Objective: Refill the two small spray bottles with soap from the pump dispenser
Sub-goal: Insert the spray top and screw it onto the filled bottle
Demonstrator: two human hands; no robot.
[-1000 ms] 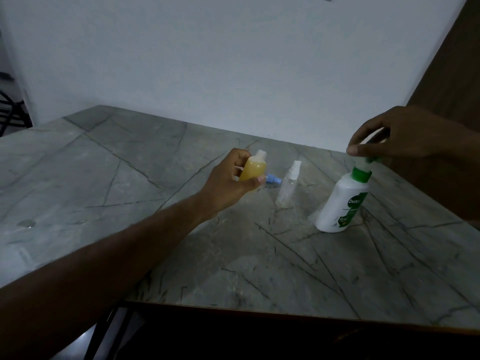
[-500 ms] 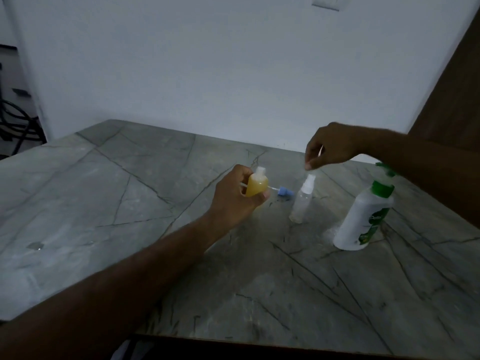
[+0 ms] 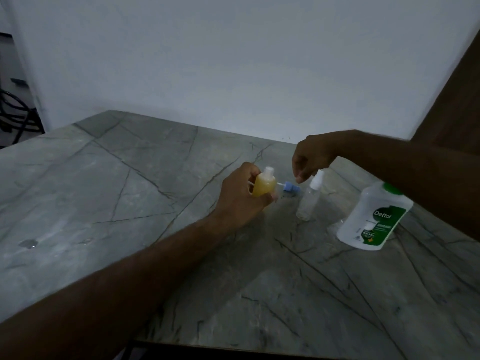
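My left hand [image 3: 241,196] grips a small spray bottle full of yellow soap [image 3: 263,187], its neck uncapped, held upright just above the table. Its blue spray head [image 3: 368,189] with a white tube lies on the table right behind it. A second small spray bottle [image 3: 310,197], clear with a white cap on, stands upright to the right. My right hand [image 3: 313,157] hovers above the blue spray head and beside the clear bottle's cap, fingers pointing down, holding nothing. The white pump dispenser [image 3: 374,222] with green label stands at the right, its top hidden by my right arm.
The grey marble table [image 3: 130,203] reaches to a white wall behind. Its front edge runs along the bottom of the view. A small wet spot [image 3: 28,244] sits at the far left. A brown door or panel [image 3: 452,105] rises at the right.
My right hand left the pump dispenser's top and moved left, first to above the clear bottle's cap, now lower toward the blue spray head. My left hand keeps holding the yellow bottle.
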